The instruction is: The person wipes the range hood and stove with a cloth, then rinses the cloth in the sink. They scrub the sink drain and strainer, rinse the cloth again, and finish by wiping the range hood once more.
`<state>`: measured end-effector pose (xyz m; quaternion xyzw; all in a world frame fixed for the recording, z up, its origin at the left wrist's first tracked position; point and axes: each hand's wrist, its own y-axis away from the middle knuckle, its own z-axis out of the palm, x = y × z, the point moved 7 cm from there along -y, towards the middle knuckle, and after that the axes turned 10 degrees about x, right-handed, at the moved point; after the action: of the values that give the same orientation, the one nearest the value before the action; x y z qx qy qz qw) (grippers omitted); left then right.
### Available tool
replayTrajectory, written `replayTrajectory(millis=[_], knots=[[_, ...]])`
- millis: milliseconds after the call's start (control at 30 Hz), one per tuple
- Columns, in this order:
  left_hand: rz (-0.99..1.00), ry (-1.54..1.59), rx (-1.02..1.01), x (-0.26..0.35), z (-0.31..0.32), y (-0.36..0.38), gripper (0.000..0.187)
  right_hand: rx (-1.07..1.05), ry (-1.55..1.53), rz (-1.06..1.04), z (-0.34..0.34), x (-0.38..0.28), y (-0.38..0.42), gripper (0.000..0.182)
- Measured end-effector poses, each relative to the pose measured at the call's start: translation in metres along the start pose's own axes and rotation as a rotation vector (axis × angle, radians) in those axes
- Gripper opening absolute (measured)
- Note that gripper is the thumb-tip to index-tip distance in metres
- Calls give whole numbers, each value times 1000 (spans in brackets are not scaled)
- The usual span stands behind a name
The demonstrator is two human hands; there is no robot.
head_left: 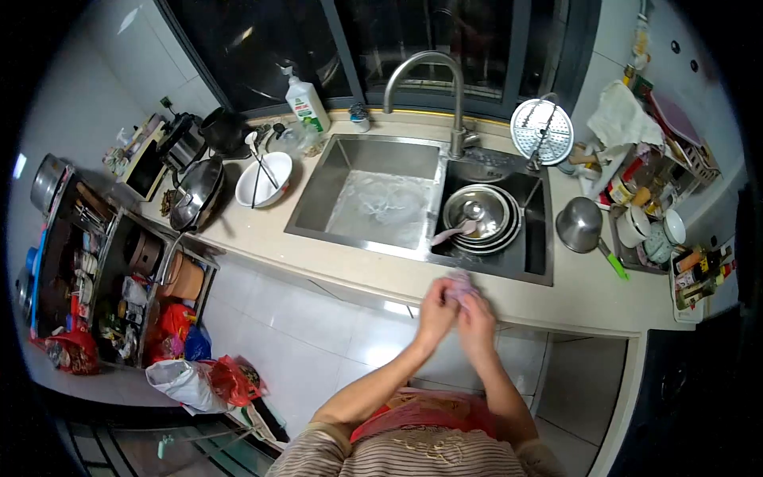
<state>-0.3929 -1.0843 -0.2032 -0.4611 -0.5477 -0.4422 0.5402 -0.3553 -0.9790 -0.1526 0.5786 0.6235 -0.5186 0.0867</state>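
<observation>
A crumpled pinkish-purple cloth (458,285) is bunched between my two hands, just in front of the counter edge below the sink. My left hand (437,312) closes on it from the left. From the right, my right hand (476,318) grips the same cloth, and the fingers partly hide it. Beyond the hands, the dark right basin (536,238) holds a stack of nested metal bowls (477,208) with a pinkish spoon (455,231) lying in the top one. Shallow, cloudy water (381,207) covers the bottom of the steel left basin (318,191).
A curved faucet (457,95) rises behind the basins. To the left stand a white bowl (248,184) with utensils and a lidded wok (199,195). A metal pot (579,222) with a green handle sits at right. Bags (191,383) lie on the floor at left.
</observation>
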Motion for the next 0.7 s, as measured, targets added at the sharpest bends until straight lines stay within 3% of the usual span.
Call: replayTrajectory(millis=[67, 133, 167, 267, 433, 467, 533, 633, 700], knots=[[215, -304, 141, 14, -61, -28, 20, -150, 190, -99, 83, 1, 7, 28], [546, -808, 65, -7, -93, -47, 14, -215, 408, -255, 138, 1, 17, 29], [671, -827, 65, -2, -104, -52, 11, -260, 363, -251, 154, -4, 13, 30], [706, -874, 191, -11, -138, -73, 11, -354, 233, -266, 201, -14, 1, 30], [588, -1048, 337, -12, -208, -136, 8, -406, 124, -293, 290, -27, -42, 27], [557, -1075, 367, -6, -216, -150, 7, -468, 40, -210, 311, -16, -47, 28], [509, -994, 341, -6, -225, -179, 5, -779, 24, 147, 339, -1, -69, 27], [95, -603, 238, -44, -220, -233, 11, -269, -96, 163, 307, 34, -141, 30], [-87, -176, 116, -33, -185, -255, 11, 30, -131, 452, 250, 74, -212, 35]])
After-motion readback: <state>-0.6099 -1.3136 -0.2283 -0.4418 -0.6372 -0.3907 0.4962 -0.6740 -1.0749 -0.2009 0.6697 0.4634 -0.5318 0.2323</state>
